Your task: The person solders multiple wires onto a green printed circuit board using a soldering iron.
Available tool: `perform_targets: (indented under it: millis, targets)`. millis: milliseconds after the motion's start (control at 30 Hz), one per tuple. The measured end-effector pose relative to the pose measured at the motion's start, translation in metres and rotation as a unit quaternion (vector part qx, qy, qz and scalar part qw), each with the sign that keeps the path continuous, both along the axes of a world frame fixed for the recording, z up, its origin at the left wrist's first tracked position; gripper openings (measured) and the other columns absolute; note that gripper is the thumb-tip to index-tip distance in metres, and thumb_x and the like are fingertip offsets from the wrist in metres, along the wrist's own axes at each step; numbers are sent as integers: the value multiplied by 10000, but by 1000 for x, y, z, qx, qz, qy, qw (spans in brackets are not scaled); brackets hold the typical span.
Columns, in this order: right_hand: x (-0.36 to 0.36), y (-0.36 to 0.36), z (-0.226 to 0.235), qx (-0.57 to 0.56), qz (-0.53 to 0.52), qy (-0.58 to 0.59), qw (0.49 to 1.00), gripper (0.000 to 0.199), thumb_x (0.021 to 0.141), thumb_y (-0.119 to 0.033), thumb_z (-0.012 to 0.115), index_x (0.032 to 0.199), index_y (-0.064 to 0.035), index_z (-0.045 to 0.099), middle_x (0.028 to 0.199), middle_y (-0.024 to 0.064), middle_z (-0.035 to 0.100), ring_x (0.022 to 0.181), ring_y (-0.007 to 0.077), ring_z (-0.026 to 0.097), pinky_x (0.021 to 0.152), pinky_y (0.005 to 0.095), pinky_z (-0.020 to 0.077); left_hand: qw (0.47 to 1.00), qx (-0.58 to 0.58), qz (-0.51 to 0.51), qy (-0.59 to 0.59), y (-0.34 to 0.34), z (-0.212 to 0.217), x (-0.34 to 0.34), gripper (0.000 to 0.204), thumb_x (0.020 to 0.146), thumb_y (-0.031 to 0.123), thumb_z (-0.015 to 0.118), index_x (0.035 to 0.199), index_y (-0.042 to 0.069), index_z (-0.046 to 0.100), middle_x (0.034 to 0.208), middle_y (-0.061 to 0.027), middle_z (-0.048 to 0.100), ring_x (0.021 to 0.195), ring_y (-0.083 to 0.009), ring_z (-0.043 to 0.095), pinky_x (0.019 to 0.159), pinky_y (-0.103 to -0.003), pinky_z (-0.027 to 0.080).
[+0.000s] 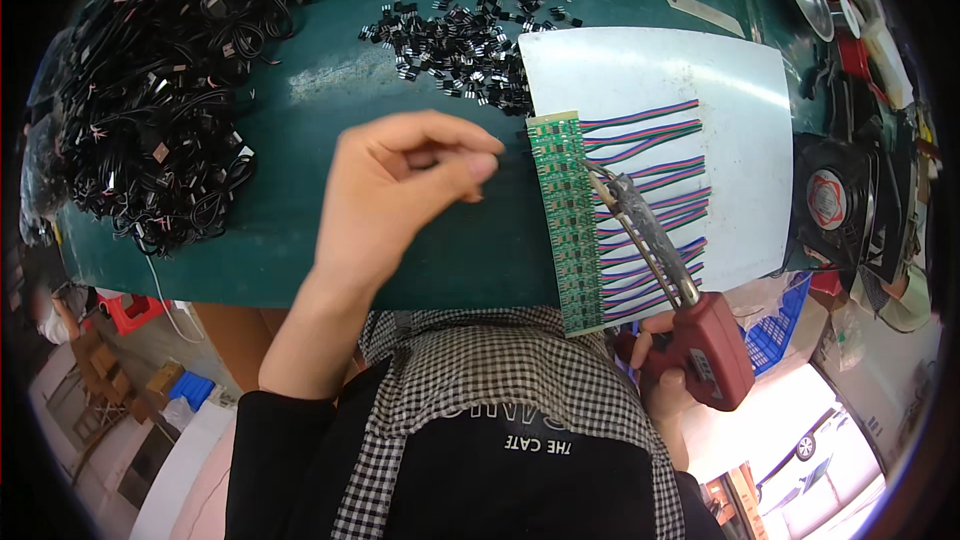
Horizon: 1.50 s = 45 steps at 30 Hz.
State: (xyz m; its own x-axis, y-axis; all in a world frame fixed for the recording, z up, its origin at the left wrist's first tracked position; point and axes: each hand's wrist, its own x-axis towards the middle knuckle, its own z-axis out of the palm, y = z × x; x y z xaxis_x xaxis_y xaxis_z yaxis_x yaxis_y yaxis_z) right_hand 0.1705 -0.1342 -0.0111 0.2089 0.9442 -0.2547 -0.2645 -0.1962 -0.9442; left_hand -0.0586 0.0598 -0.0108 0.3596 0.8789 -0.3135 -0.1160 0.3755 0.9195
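One green table [450,275], crate [783,325] nearby; left fingers [445,130] curled, right fingers [672,392] gripping soldering gun [712,352].

Desk [460,260]: smooth, glossy under the light. White sheet [750,160], right of centre: smooth, sheen across top. Soldering iron [708,340], lower right: matt plastic-looking handle, metal rods. Cables [150,70], upper left: black plastic, slightly glossy. Apron [480,370], bottom centre: matt checked cloth.

Head-worn fisheye view, downward, from close above the green table [470,260]
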Motion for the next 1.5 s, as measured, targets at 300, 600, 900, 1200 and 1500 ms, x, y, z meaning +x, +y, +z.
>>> perform_targets:
  millis: [300,600,900,1200,1500]
  targets:
    - [2,0,0,4,22,-10,1000,712,730,-487,679,1184,15,455,1079,127,546,669,148,504,585,256,409,999,-47,7,27,-20,4,25,69,804,-60,573,868,-68,597,846,-103,623,772,-149,621,722,-244,505]
    - [-1,4,6,-62,6,-38,997,729,694,-521,697,1127,22,474,958,104,596,653,150,549,585,256,417,996,-8,20,91,-26,2,33,120,792,-74,581,888,-41,516,839,-98,606,761,-136,616,704,-224,496]
    - [1,10,9,-115,23,-70,991,698,630,-482,765,1024,50,544,789,48,610,586,102,558,541,215,421,997,-12,48,61,-28,-8,39,207,763,-91,558,848,28,413,755,-39,546,708,-64,570,606,-181,455]
    - [3,5,4,-99,19,-62,993,752,650,-451,760,1125,67,495,761,35,607,573,92,545,537,205,434,997,-16,46,67,-24,-8,40,201,751,-83,561,849,33,429,745,-16,513,697,-49,533,603,-182,440]
    - [16,-13,-17,-53,74,-141,986,715,671,-429,746,1125,68,502,658,22,592,565,112,576,529,223,440,995,-17,24,90,-21,-6,40,222,752,-99,550,858,41,413,769,-25,515,690,-73,543,630,-194,453]
